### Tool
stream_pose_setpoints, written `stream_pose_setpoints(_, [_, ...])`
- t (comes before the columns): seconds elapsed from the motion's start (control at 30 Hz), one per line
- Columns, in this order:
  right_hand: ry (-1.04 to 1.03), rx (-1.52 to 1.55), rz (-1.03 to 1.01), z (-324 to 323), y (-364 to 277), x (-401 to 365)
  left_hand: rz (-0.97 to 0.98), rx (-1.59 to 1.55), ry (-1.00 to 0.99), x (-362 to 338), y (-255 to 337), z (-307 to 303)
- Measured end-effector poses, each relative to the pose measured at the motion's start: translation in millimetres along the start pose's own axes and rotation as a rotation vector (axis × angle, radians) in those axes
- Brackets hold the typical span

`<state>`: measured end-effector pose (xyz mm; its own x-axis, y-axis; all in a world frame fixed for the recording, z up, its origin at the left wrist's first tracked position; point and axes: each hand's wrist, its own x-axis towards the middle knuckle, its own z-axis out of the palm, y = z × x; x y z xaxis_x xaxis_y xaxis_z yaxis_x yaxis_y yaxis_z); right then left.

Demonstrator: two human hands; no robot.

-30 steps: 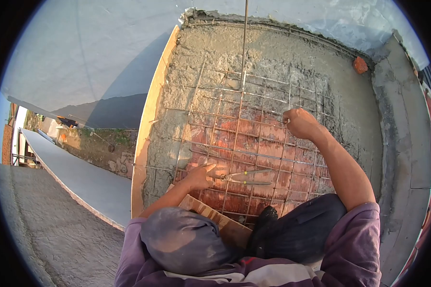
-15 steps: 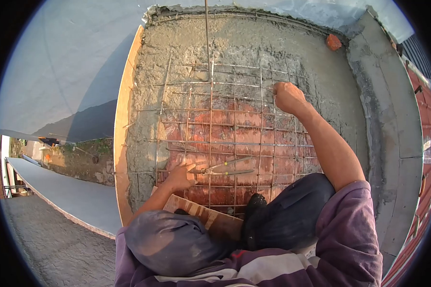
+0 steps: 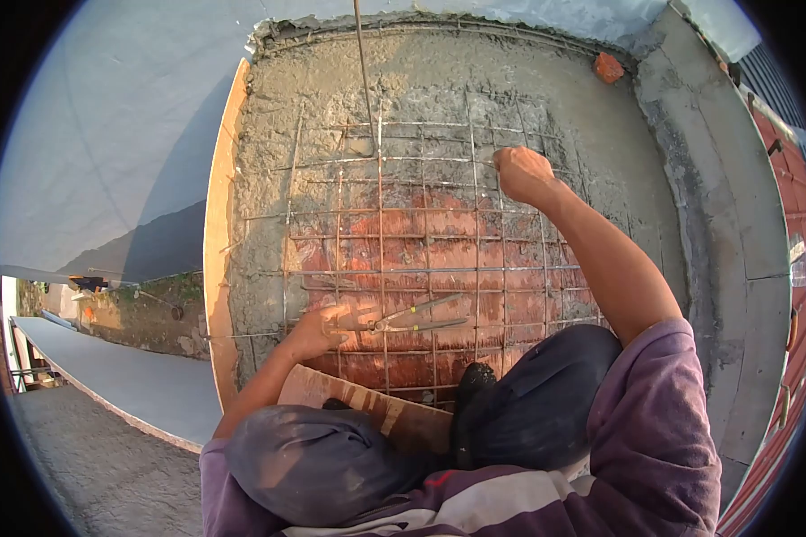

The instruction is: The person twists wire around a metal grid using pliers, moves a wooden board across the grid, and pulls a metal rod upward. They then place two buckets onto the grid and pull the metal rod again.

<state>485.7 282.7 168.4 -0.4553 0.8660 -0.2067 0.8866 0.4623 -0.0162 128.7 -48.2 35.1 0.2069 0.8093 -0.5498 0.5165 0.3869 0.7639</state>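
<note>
A mesh of thin steel bars [image 3: 381, 215] spreads in front of me, over wet grey concrete and a reddish sheet. My right hand [image 3: 523, 173] is a fist at the mesh's upper right, its fingers closed at a bar; the exact grip is partly hidden. Lower left, my left hand [image 3: 317, 332] reaches over the bars with its fingers apart. Just right of those fingers lies a pair of pincers [image 3: 379, 325] on the mesh. Its jaws face the hand, and its spread handles, with yellow marks, point right.
Wet concrete [image 3: 591, 134] surrounds the mesh. A wooden form board [image 3: 221, 215] edges the left side, with a concrete ledge [image 3: 725, 233] opposite. A long rod [image 3: 364, 80] stands near the top. An orange lump [image 3: 608, 68] sits far right. A wooden board [image 3: 340, 388] lies by my feet.
The view has shifted and tilted slightly. My right hand stays at the same part of the mesh. My left hand remains beside the pincers, its fingers slightly repositioned.
</note>
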Motion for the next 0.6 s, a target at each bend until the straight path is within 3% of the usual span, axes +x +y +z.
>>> stream_pose_setpoints(0.07, [0.017, -0.056, -0.060, 9.1, 10.9, 9.7, 0.062, 0.177, 0.117, -7.9, 13.3, -30.5])
stream_pose_setpoints(0.17, [0.133, 0.108, 0.070, 26.9, 30.3, 15.4, 0.067, 0.346, 0.249, -24.6, 38.8, -73.3])
stream_pose_setpoints(0.27, [0.217, 0.367, 0.151, 63.0, 53.0, 7.7, -0.097, 0.123, 0.247, -43.3, 50.7, -87.7])
stream_pose_setpoints(0.37, [0.233, 0.603, 0.038, 131.9, 73.9, -3.7, -0.176, 0.148, 0.200, -63.5, 36.6, -73.0])
stream_pose_setpoints(0.4, [0.238, 0.607, 0.078, 151.1, 74.8, -7.0, -0.254, -0.092, 0.077, -67.5, -7.0, -66.6])
stream_pose_setpoints(0.47, [0.252, 0.610, 0.165, 182.3, 78.7, -15.0, -0.408, -0.255, 0.007, -86.7, -6.9, -42.1])
stream_pose_setpoints(0.53, [0.196, 0.623, 0.230, 202.5, 78.0, -19.9, -0.351, -0.457, -0.080, -109.6, -56.9, -13.1])
stream_pose_setpoints(0.6, [0.150, 0.648, 0.310, 202.5, 73.5, -19.2, -0.623, -0.487, -0.070, -126.7, 10.2, 15.7])
